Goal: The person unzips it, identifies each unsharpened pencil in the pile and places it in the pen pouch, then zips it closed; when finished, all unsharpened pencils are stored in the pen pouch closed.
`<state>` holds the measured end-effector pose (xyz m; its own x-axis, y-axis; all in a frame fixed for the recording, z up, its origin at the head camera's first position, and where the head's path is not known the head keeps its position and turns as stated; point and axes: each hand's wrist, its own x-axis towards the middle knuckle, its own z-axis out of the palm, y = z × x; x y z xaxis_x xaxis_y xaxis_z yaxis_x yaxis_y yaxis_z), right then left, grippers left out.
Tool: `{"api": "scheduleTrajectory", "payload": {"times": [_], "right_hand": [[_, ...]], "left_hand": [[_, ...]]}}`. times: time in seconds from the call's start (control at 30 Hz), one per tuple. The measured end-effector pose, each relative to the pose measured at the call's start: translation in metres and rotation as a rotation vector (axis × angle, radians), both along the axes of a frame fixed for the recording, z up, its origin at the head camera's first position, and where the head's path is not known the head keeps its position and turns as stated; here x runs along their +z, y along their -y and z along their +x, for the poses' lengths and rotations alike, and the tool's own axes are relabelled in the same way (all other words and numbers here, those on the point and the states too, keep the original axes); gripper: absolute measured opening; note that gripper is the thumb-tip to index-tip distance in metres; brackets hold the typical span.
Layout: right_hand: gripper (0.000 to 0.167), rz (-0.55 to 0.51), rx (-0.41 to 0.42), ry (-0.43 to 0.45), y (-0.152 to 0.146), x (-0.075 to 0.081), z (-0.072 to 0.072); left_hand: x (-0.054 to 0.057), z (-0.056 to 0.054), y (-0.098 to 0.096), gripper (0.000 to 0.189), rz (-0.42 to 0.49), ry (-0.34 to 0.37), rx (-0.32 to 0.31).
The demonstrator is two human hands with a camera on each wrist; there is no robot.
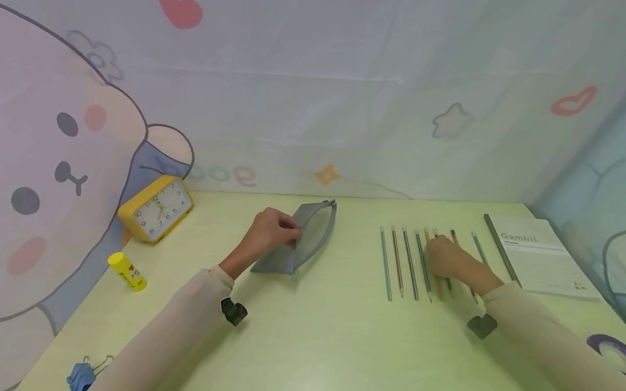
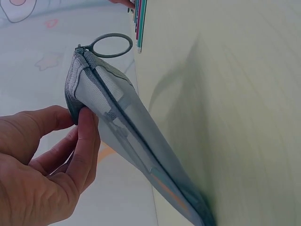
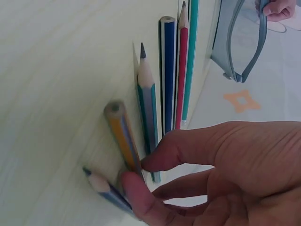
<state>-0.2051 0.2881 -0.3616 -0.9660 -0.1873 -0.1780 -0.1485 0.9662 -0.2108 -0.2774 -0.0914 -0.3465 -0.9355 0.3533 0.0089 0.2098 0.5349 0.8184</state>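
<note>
My left hand (image 1: 264, 239) pinches the rim of a grey zip pencil pouch (image 1: 279, 260) between thumb and fingers. The pouch gapes towards the right, and a ring-shaped zipper pull (image 2: 113, 45) sticks out at one end. Several pencils lie side by side to the right of it. Over this row, my right hand (image 1: 442, 258) pinches a yellow pencil (image 3: 123, 136) with thumb and index finger; its blunt end faces the right wrist camera. Beside it lie a sharpened green-and-grey pencil (image 3: 147, 101), a dark blue pencil (image 3: 168, 70) and a red pencil (image 3: 182, 61).
A Gambit notebook (image 1: 548, 260) lies right of the pencils. At the left stand a yellow alarm clock (image 1: 158, 209) and a yellow glue stick (image 1: 128, 271). Blue binder clips (image 1: 80, 376) are at the front left, a purple-rimmed round object (image 1: 603, 343) at the front right. A printed cloth hangs behind.
</note>
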Motion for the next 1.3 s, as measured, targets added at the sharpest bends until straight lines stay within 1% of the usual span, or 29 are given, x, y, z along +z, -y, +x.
{"api": "scheduleTrajectory", "payload": {"times": [0.17,0.3,0.37,0.43,0.53,0.6,0.63,0.67,0.7,0.8,0.83,0.87,0.93,1.0,1.1,1.23,1.3], "right_hand": [[0.001,0.037,-0.013,0.015,0.005,0.000,0.000],[0.007,0.051,-0.013,0.014,0.007,-0.001,-0.001],[0.006,0.046,-0.028,0.026,0.006,-0.002,-0.004],[0.009,0.055,-0.036,0.039,0.006,-0.002,-0.006],[0.012,0.022,-0.062,0.057,0.005,0.004,-0.009],[0.008,-0.012,-0.074,0.061,0.004,0.011,-0.010],[0.007,-0.049,-0.074,0.058,0.003,0.015,-0.010],[0.012,-0.092,-0.079,0.056,0.003,0.020,-0.011],[0.022,-0.125,-0.079,0.054,0.003,0.024,-0.011],[0.058,-0.222,-0.087,0.044,0.006,0.037,-0.012],[0.068,-0.256,-0.093,0.041,0.008,0.041,-0.013],[0.074,-0.295,-0.105,0.042,0.011,0.044,-0.012],[0.078,-0.390,-0.117,0.047,0.019,0.049,-0.012],[0.079,-0.490,-0.106,0.057,0.029,0.052,-0.010],[0.079,-0.655,-0.076,0.104,0.046,0.051,-0.007],[0.077,-0.828,-0.029,0.205,0.075,0.040,-0.008],[0.076,-0.881,-0.013,0.254,0.090,0.032,-0.010]], "left_hand": [[0.000,0.000,0.001,0.020,-0.005,-0.004,-0.007],[0.001,0.000,0.001,0.021,-0.006,-0.012,-0.008],[0.001,0.000,0.000,0.021,-0.003,-0.005,-0.005],[0.000,-0.001,-0.001,0.021,0.000,0.002,-0.006],[-0.001,-0.001,-0.002,0.021,0.001,0.020,0.001],[-0.001,-0.002,-0.003,0.021,-0.002,0.022,0.003],[-0.002,-0.002,-0.004,0.021,-0.004,0.020,0.002],[-0.002,-0.001,-0.004,0.020,-0.004,0.022,0.004],[-0.002,-0.001,-0.005,0.020,-0.004,0.023,0.005],[-0.003,-0.001,-0.005,0.021,0.001,0.021,-0.003],[-0.003,-0.001,-0.005,0.021,0.004,0.022,-0.005],[-0.002,-0.001,-0.005,0.021,0.004,0.022,-0.007],[-0.002,-0.001,-0.006,0.022,0.004,0.024,-0.007],[-0.001,-0.001,-0.006,0.022,0.002,0.023,-0.005],[0.000,0.000,-0.007,0.022,0.003,0.024,-0.003],[0.000,0.000,-0.008,0.021,0.009,0.025,0.000],[-0.001,0.000,-0.008,0.020,0.012,0.029,0.000]]}}
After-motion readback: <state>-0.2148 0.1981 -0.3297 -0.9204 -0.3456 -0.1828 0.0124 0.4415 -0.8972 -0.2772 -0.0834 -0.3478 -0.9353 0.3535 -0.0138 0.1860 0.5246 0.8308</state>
